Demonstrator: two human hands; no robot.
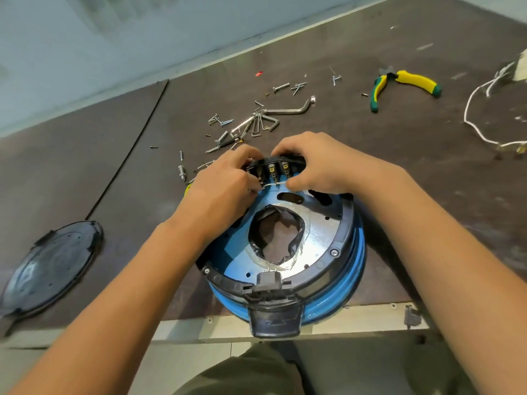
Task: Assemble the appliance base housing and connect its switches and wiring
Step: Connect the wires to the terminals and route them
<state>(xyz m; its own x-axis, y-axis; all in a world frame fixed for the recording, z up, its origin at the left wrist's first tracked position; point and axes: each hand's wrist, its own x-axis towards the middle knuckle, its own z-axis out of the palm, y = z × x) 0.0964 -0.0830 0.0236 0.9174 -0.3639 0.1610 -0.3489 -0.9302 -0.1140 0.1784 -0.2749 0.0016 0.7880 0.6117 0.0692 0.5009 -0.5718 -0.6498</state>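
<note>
Well left of the base housing (352, 269), a round black cover plate (52, 263) lies flat on the worktop (399, 181). The base housing itself, blue with a black rim, stands at the near edge of the worktop, directly in front of the person. Its inner plate shows a ragged central opening (278, 238) edged with foil tape. A black latch piece (275, 317) sits on the near rim of the base housing.

The left hand (222, 189) is at the far left of the base housing rim. Its fingers (248, 178) are curled and pinch a thin white wire (273, 185). This wire runs just below the switch block (273, 168), which is seated in the far rim of the base housing. The right hand (316, 163) grips the switch block: the fingers curl over its far edge and the thumb rests at the right end of the white wire.

Beyond the base housing, loose screws and hex keys (256, 121) are scattered on the worktop. Far right of the base housing lie yellow-and-green pliers (405, 86), and further right a white cord (484, 109).
</note>
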